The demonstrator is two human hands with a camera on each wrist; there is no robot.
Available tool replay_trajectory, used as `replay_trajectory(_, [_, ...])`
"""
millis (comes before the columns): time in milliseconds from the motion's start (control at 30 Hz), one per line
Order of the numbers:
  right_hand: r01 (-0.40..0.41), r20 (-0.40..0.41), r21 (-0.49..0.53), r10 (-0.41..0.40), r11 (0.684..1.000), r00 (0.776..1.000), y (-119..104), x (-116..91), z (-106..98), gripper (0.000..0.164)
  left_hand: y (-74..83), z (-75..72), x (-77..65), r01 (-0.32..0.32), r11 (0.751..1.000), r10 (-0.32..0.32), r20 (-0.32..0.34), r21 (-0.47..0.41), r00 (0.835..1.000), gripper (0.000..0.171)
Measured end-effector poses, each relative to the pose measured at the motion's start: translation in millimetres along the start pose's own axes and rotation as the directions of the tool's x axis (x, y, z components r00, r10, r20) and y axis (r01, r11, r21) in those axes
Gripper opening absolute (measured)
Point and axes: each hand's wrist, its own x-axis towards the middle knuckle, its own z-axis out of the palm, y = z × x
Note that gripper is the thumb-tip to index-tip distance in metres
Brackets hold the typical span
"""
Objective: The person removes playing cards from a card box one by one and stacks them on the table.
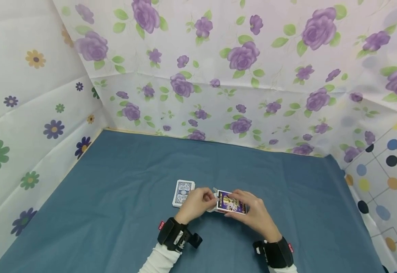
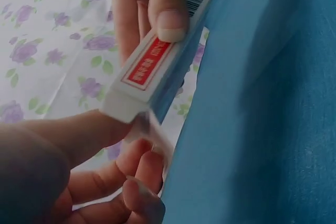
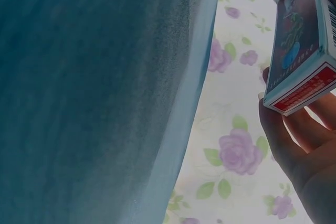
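A person's two bare hands work over a blue cloth (image 1: 123,189), near the middle of the scene. The right hand (image 1: 254,212) grips a small purple-fronted card box (image 1: 232,202) from its right side, thumb on the near edge, fingers on the far one. The left hand (image 1: 195,204) is at the box's left end, thumb and fingers curled in and seeming to pinch its thin white flap (image 2: 161,140). Just left of that hand, partly covered by it, a stack of cards (image 1: 182,189) lies with patterned blue backs up. A sideways tug could crease or tear the flap; a hard squeeze from the right could buckle the box's walls; and the left hand, so near the stack, could brush it and fan the cards out.
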Motion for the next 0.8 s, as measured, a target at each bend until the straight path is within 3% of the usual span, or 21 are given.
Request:
replay_trajectory(200, [0.020, -0.009, -0.002, -0.020, 1.000, 1.000, 0, -1, 1, 0.056, -2.0, 4.9, -0.4, 0.005, 1.000, -0.005, -0.001, -0.016, 1.000, 0.009])
replay_trajectory(367, [0.023, -0.010, -0.011, -0.023, 1.000, 1.000, 0, -1, 1, 0.057, -7.8, 6.1, 2.2, 0.080, 0.990, -0.073, 0.059, -0.116, 0.996, 0.011])
replay_trajectory(467, [0.019, -0.012, -0.015, -0.019, 1.000, 1.000, -1, 0, 1, 0.058, -12.5, 3.7, 3.7, 0.122, 0.969, -0.097, 0.121, -0.216, 0.988, 0.018])
replay_trajectory(600, [0.031, -0.023, -0.011, -0.031, 0.999, 0.999, 1, 1, 1, 0.057, -18.3, -6.0, 4.9, 0.146, 0.935, -0.081, 0.207, -0.323, 0.975, 0.026])
replay_trajectory(800, [0.038, -0.045, -0.016, -0.039, 0.999, 0.998, 3, 1, 0, 0.057, -27.1, -27.6, 5.3, 0.183, 0.894, -0.068, 0.281, -0.409, 0.957, 0.019])
